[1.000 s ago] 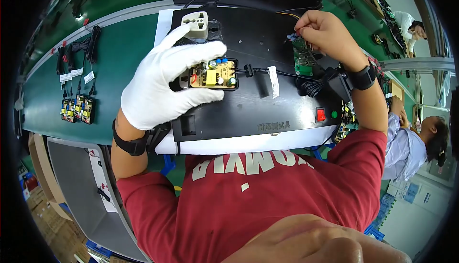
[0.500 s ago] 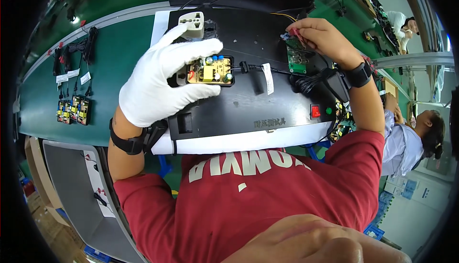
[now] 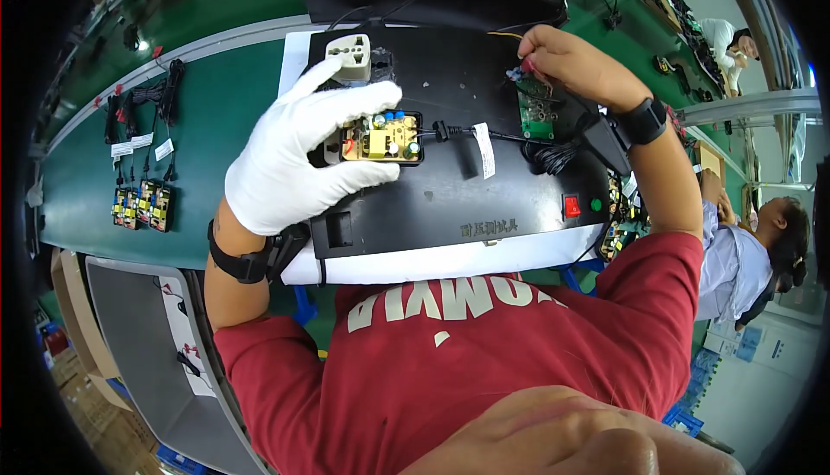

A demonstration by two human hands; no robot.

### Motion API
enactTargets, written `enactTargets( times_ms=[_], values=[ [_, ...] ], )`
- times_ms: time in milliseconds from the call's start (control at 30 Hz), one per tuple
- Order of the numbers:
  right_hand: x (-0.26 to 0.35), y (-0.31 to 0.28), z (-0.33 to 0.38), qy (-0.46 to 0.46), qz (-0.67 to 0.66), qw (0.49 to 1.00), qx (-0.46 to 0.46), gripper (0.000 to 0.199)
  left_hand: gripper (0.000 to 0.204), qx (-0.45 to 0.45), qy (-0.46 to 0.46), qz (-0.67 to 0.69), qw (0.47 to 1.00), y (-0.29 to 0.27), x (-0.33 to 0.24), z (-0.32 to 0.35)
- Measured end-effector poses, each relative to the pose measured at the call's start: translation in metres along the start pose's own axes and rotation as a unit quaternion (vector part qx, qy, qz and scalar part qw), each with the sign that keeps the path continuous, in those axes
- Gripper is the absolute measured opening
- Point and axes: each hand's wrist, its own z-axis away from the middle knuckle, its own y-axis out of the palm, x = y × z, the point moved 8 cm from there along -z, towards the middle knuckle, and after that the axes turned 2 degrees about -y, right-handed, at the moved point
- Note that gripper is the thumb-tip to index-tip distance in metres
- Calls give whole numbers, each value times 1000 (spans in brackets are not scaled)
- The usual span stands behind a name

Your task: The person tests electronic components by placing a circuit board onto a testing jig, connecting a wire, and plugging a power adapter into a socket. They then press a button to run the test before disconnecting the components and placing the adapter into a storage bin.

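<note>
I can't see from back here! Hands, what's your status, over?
Left hand, white glove, fingers holding open black adapter case with yellow circuit board. Right hand pinching wire ends over green board. Nothing blocking either.

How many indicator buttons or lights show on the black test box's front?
2: a red one and a green one, side by side at the black test box's right end.

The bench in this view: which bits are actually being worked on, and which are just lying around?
In use:
- left hand, gloved, holding the yellow circuit board
- right hand at the green board
- black fixture under both
- black cable running from the yellow circuit board

Lying about:
- row of small boards on the green belt
- grey tray
</note>
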Motion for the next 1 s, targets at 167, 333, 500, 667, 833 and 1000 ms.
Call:
enactTargets(
  times_ms=[167,333,500,667,833,1000],
  values=[
    [-11,4,8,0,-145,989,-23,13,59,-9,-9,-9,1000,-2,0,2],
    [-21,6,10,15,-244,969,-22,14,58,-11,-28,4,1000,-1,-1,1],
    [-18,10,7,-11,-267,964,5,17,60,23,-24,-10,999,0,0,0],
    [-20,8,9,-6,-278,961,0,12,61,39,-20,-11,999,0,0,0],
    [-27,6,8,22,-294,955,12,9,60,11,5,-1,1000,-1,-4,-2],
    [-33,4,6,39,-297,954,0,12,60,-3,16,4,1000,-2,-4,-2]
  ],
)
